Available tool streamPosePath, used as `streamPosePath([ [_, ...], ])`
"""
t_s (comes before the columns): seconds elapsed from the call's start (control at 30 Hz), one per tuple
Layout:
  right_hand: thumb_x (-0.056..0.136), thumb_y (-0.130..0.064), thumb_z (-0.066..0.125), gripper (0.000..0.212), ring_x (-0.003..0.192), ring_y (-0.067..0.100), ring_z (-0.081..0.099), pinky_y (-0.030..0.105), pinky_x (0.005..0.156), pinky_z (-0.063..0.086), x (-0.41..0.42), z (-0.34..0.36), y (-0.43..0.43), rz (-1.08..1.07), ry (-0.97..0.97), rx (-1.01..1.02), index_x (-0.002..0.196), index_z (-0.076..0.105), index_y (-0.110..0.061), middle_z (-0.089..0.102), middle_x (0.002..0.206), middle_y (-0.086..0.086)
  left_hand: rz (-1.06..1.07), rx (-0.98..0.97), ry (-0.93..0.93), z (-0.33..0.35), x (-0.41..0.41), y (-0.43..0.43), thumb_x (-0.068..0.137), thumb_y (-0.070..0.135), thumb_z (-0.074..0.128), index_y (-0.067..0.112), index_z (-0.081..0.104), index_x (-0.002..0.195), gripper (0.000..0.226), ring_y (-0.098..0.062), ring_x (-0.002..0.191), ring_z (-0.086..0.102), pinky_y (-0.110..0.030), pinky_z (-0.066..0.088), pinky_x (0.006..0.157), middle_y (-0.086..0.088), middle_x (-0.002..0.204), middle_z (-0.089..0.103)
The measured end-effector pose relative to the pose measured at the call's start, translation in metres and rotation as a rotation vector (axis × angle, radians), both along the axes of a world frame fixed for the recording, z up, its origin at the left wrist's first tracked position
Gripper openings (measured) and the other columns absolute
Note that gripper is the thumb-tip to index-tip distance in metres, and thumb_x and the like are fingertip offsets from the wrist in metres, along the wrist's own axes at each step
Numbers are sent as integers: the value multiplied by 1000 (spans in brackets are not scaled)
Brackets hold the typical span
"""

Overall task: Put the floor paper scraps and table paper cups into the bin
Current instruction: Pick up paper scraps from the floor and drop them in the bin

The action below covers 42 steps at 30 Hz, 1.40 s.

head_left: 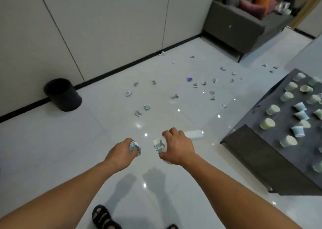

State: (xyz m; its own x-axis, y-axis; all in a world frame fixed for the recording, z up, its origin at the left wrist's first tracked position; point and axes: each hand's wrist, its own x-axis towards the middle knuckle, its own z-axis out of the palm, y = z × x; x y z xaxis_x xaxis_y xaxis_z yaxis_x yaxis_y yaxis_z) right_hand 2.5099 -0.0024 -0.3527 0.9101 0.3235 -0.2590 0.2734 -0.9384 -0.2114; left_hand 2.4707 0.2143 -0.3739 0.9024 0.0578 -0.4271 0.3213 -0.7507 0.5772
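My left hand (124, 151) grips a crumpled paper scrap (135, 147) above the floor. My right hand (176, 146) grips another crumpled scrap (158, 144), with something white partly hidden under the palm. Several more scraps (138, 113) lie scattered across the white tile floor ahead. The black round bin (62, 94) stands against the wall at the left, well ahead of both hands. Several paper cups (267, 123), pale green and blue, stand or lie on the dark grey low table (244, 141) at the right.
A white oblong object (194, 134) lies on the floor just beyond my right hand. A grey sofa (235, 28) with cushions stands at the far right. A sandalled foot (102, 216) shows at the bottom edge. The black skirting runs along the wall.
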Motion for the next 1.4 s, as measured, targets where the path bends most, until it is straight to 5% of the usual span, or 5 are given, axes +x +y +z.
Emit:
streamPosePath([
  [0.37, 71, -55, 63, 67, 106, 25, 50, 35, 82, 46, 75, 21, 292, 378, -65, -25, 130, 46, -27, 48, 124, 1, 297, 73, -36, 40, 22, 271, 93, 31, 49, 22, 51, 109, 18, -22, 85, 59, -31, 48, 71, -3, 98, 61],
  [0.9, 70, -60, 65, 68, 105, 23, 48, 36, 84, 43, 303, 5, 555, 687, -51, 31, 127, 42, -30, 49, 123, 0, 580, 146, -18, 52, 207, 492, 92, 31, 50, 19, 50, 106, 18, -24, 84, 58, -31, 46, 69, -4, 94, 60],
  [1.4, 71, -60, 62, 71, 109, 23, 48, 36, 88, 44, 462, -41, 764, 539, 34, -21, 132, 41, -30, 47, 127, -1, 486, 59, -4, 7, 390, 714, 90, 30, 54, 22, 39, 83, 19, -17, 71, 45, -29, 32, 58, 0, 80, 48],
])
